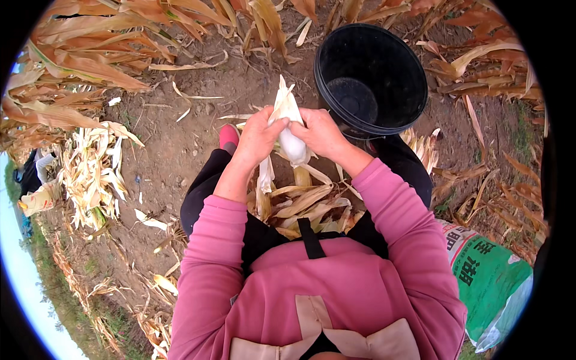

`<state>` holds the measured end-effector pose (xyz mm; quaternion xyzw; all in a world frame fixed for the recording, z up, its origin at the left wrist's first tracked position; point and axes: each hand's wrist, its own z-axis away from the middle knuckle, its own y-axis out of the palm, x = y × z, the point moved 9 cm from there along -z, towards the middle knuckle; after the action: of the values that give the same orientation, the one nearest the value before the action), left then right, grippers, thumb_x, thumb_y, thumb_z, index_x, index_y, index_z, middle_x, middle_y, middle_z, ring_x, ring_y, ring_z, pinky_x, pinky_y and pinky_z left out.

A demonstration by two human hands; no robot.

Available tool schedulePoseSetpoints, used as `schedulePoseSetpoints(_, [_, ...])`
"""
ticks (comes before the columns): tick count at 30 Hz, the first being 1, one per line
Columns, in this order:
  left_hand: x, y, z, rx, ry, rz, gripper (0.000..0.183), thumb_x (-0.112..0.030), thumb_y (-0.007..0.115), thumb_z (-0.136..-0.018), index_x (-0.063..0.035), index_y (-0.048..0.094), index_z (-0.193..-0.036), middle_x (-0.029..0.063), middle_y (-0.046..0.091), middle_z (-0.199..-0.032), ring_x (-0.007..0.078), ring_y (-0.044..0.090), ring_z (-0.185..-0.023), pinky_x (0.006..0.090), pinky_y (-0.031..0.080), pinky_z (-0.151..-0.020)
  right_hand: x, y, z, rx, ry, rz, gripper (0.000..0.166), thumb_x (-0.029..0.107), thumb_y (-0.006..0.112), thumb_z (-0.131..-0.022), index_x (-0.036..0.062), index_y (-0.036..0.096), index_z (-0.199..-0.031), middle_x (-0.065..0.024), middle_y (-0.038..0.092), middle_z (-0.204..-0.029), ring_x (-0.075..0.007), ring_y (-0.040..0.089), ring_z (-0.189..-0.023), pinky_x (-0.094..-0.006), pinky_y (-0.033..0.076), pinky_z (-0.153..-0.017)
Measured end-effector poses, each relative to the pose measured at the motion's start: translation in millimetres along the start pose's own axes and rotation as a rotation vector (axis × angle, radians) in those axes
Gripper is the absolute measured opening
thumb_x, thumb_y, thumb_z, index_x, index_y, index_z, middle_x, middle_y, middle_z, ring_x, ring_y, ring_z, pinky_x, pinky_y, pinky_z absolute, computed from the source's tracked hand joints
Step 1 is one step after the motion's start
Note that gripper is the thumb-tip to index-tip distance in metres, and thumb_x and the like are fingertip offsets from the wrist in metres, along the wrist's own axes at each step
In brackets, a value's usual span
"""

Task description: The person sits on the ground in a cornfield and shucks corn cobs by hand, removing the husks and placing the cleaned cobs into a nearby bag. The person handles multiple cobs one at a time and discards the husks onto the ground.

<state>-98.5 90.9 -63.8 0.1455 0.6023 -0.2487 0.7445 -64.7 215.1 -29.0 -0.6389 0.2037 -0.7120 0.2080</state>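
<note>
Both hands are on an ear of corn in its pale husk [293, 145], held in front of the knees with the leafy tip pointing away. My left hand [261, 132] grips its left side near the tip. On the other side, my right hand [317, 131] pinches the husk, the two thumbs close together. Whether the husk is parted under the thumbs cannot be told. Loose dry husks [310, 202] lie between the legs below the ear. Just beyond my right hand stands a black plastic bucket [353, 96], its visible bottom bare.
Dry corn plants [81, 58] edge the soil. A husk pile [90, 175] lies at left, near a person in dark clothing [31, 173] with a pale sack [40, 200]. A husked-looking ear [165, 284] lies lower left. A green printed sack [490, 279] lies at right.
</note>
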Motion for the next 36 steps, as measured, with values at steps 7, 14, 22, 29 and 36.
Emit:
schedulePoseSetpoints(7, [-21.9,-76.6,13.2,-0.359,-0.065,0.522,0.009,-0.011,0.058,-0.093,-0.0103,0.052,-0.086,-0.0048,0.047,-0.067,0.0038,0.035,-0.05,0.0192,0.029,-0.046,-49.8,-30.4,-0.1,-0.101,0.129,0.338,0.014,0.008,0.053,-0.084,-0.0051,0.055,-0.087,-0.0265,0.062,-0.074,-0.0441,0.061,-0.075,-0.0494,0.05,-0.071])
schedulePoseSetpoints(14, [16.5,-97.9,26.6,-0.359,-0.318,0.245,0.019,-0.022,0.047,-0.099,-0.0063,0.052,-0.089,-0.0017,0.048,-0.064,0.0069,0.04,-0.05,0.0228,0.035,-0.047,-15.0,-84.1,9.2,-0.087,0.05,-0.43,0.024,0.005,0.041,-0.09,-0.0013,0.056,-0.109,-0.0097,0.064,-0.094,-0.0182,0.063,-0.085,-0.0305,0.048,-0.077])
schedulePoseSetpoints(22, [1.9,-39.6,8.6,-0.104,-0.281,0.284,0.03,-0.028,0.042,-0.1,-0.0033,0.055,-0.11,0.0078,0.063,-0.082,0.0055,0.035,-0.047,0.0204,0.029,-0.045,-13.4,-35.8,13.1,0.067,0.184,-0.377,0.031,0.027,0.043,-0.095,0.0005,0.058,-0.092,-0.0036,0.051,-0.07,-0.0134,0.049,-0.066,-0.0289,0.042,-0.063])
schedulePoseSetpoints(29, [-47.5,32.6,11.0,0.216,-0.209,0.495,0.04,-0.01,0.06,-0.088,-0.0024,0.048,-0.125,-0.0047,0.051,-0.076,0.0004,0.035,-0.052,0.0155,0.024,-0.046,18.6,-23.5,8.1,-0.013,0.055,-0.703,0.032,0.027,0.06,-0.09,-0.0012,0.06,-0.105,-0.0079,0.064,-0.088,-0.0129,0.058,-0.083,-0.0308,0.046,-0.074])
schedulePoseSetpoints(36, [-25.4,55.2,16.8,0.317,-0.314,0.406,0.025,-0.013,0.059,-0.09,-0.0049,0.053,-0.112,-0.0012,0.053,-0.081,0.0034,0.04,-0.063,0.0181,0.031,-0.054,-0.1,-22.8,6.4,0.058,0.108,-0.46,0.024,0.02,0.059,-0.091,-0.0021,0.061,-0.1,-0.0077,0.064,-0.078,-0.0116,0.057,-0.07,-0.0296,0.047,-0.066])
